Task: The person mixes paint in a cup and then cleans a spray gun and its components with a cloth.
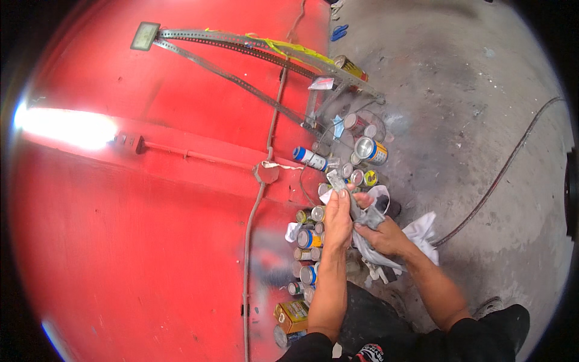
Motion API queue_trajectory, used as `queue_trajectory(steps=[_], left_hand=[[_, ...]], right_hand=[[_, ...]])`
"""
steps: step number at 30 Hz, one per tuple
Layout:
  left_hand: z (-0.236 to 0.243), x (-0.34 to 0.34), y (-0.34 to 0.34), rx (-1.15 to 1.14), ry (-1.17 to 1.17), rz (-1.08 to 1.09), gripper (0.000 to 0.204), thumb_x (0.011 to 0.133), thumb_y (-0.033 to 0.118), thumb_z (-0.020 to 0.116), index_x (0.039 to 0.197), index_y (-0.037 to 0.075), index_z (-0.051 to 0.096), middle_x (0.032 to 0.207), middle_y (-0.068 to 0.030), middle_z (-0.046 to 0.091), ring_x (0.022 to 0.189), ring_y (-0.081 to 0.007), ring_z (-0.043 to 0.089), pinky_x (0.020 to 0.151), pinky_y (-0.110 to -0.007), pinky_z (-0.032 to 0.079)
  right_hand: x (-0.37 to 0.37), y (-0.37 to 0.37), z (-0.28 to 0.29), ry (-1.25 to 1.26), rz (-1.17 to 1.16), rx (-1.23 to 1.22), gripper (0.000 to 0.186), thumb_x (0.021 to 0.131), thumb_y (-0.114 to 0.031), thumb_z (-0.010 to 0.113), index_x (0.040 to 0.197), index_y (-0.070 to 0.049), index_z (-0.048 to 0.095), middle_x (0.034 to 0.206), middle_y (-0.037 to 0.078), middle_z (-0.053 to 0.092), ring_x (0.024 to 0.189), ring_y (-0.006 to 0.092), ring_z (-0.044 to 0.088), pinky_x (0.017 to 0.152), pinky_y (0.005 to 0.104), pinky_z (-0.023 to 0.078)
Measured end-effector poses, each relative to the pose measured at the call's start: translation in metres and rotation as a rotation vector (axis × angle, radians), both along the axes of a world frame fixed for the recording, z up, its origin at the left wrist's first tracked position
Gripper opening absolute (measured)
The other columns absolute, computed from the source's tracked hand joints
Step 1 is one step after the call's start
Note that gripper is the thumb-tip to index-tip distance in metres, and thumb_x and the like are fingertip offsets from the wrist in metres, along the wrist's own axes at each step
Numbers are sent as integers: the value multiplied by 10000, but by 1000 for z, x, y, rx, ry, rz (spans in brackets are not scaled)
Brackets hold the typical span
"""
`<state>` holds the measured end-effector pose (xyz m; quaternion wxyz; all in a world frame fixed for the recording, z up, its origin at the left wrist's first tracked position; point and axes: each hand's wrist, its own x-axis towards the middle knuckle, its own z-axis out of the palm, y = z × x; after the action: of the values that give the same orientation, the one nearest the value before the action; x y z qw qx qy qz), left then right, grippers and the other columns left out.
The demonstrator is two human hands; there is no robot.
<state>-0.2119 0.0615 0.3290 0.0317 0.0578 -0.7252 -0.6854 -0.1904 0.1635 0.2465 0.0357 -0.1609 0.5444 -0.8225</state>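
Observation:
A long grey cloth (356,204) is stretched and bunched between my hands. My left hand (339,216) is closed on its upper end, thumb on top. A little lower and to the right, my right hand (381,234) grips a fold of the same cloth, and the rest of it hangs below the fingers. White cloth (421,229) shows just right of my right hand, lower than the grey one. Paint cans (307,238) stand in rows on the floor to the left of my left forearm and partly behind it.
A red wall (151,253) with a pipe (248,259) rises on the left. From it juts a perforated metal frame (241,47). A larger can (369,149) and a blue-capped can (309,158) stand ahead. On the right a hose (503,181) crosses the concrete floor (476,120).

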Motion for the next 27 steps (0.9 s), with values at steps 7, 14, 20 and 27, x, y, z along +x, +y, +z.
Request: queue_trajectory(steps=[7, 14, 20, 27], left_hand=[[14, -25, -116, 327, 242, 520, 199, 983, 237, 502, 840, 101, 473, 629, 22, 416, 504, -106, 374, 509, -273, 439], [29, -19, -181, 311, 335, 846, 197, 935, 72, 455, 757, 114, 381, 629, 16, 390, 480, -103, 339, 440, -239, 360], [8, -20, -105, 375, -46, 319, 189, 981, 260, 491, 1020, 76, 504, 744, -5, 457, 594, -109, 421, 462, -245, 342], [4, -18, -29, 316, 20, 334, 334, 1007, 426, 407, 921, 114, 487, 648, 10, 412, 495, -86, 338, 416, -238, 288]], right_hand=[[15, -28, 8, -39, 459, 526, 631, 826, -534, 569, 815, 89, 664, 799, 348, 621, 819, 460, 647, 753, 498, 491], [-31, 62, -36, 214, 252, -67, 262, 858, -250, 635, 983, -20, 648, 1004, 104, 664, 941, 269, 618, 769, 401, 513], [-19, 63, 19, -402, 254, -960, 566, 945, -380, 507, 1356, 1, 429, 1276, 152, 568, 1102, 300, 589, 923, 437, 488], [15, -27, 9, -98, 111, 216, 361, 906, -325, 584, 976, 26, 633, 884, 226, 669, 825, 367, 642, 757, 427, 471]])
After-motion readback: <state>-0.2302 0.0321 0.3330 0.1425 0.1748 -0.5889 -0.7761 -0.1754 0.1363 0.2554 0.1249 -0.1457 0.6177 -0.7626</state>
